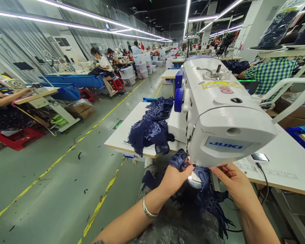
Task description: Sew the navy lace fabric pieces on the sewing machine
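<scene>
At six o'clock in the view, the left hand [176,178] is clamped on a piece of navy lace fabric [204,174], thumb on top and fingers curled into the cloth. The lace sits bunched under the head of a white JUKI sewing machine [218,112] and trails down toward the lap. At five o'clock, the right hand [234,184] has its fingers together and its thumb tip touching the lace edge; whether it grips the cloth cannot be told. A silver bangle [147,208] circles the left wrist. The machine stands on a white table [277,159]. At nine o'clock from the machine lies a pile of navy lace [152,128]. At one o'clock, a person in a checked shirt [271,73] bends over another station.
</scene>
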Motion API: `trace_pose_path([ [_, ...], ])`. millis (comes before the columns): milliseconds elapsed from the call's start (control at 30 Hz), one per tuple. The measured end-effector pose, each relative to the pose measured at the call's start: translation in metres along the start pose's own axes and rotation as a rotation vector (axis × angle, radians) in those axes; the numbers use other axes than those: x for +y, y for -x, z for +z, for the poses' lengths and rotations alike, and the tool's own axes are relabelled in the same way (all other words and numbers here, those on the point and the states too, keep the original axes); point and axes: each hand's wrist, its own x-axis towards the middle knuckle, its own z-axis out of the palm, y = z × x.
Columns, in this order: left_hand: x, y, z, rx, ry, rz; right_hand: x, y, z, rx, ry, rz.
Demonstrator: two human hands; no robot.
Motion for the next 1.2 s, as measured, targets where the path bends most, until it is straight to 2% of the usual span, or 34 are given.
trace_pose_path([
  [67, -0.002, -0.001, 0.000, 0.005, -0.004, 0.011, -0.001, 0.006, 0.002, 0.087, 0.212, -0.137],
  [133, -0.003, -0.001, 0.001, -0.001, 0.003, 0.036, -0.001, 0.011, 0.005, 0.137, 0.419, -0.389],
  [233, -0.003, -0.001, 0.002, 0.002, 0.034, 0.056, -0.004, 0.014, 0.007, 0.119, 0.634, -0.790],
  [300, -0.002, -0.001, 0.002, 0.028, 0.032, 0.051, -0.007, 0.014, 0.009, 0.113, 0.752, -0.930],
  [433, 0.001, -0.001, 0.003, 0.043, 0.009, 0.047, -0.012, 0.013, 0.011, 0.118, 0.880, -1.036],
  [700, 0.004, 0.001, 0.004, 0.067, -0.050, 0.024, -0.021, 0.011, 0.014, 0.108, 0.992, -1.107],
  [800, 0.004, 0.000, 0.005, 0.071, -0.070, 0.028, -0.023, 0.011, 0.014, 0.101, 0.971, -1.098],
  [867, 0.002, -0.001, 0.006, 0.067, -0.058, 0.036, -0.020, 0.009, 0.014, 0.077, 0.875, -1.025],
  [900, 0.001, -0.002, 0.006, 0.063, -0.049, 0.036, -0.017, 0.007, 0.013, 0.064, 0.808, -0.948],
  [967, -0.001, -0.003, 0.007, 0.051, -0.028, 0.025, -0.012, 0.000, 0.012, 0.028, 0.674, -0.705],
  [1067, -0.002, -0.004, 0.007, 0.035, 0.003, 0.021, -0.012, -0.017, 0.010, -0.121, 0.492, -0.311],
  [1133, 0.000, -0.004, 0.007, 0.032, 0.015, 0.029, -0.019, -0.027, 0.007, -0.271, 0.363, -0.189],
  [1200, 0.003, -0.004, 0.008, 0.045, 0.007, 0.026, -0.027, -0.034, 0.005, -0.347, 0.284, -0.164],
])
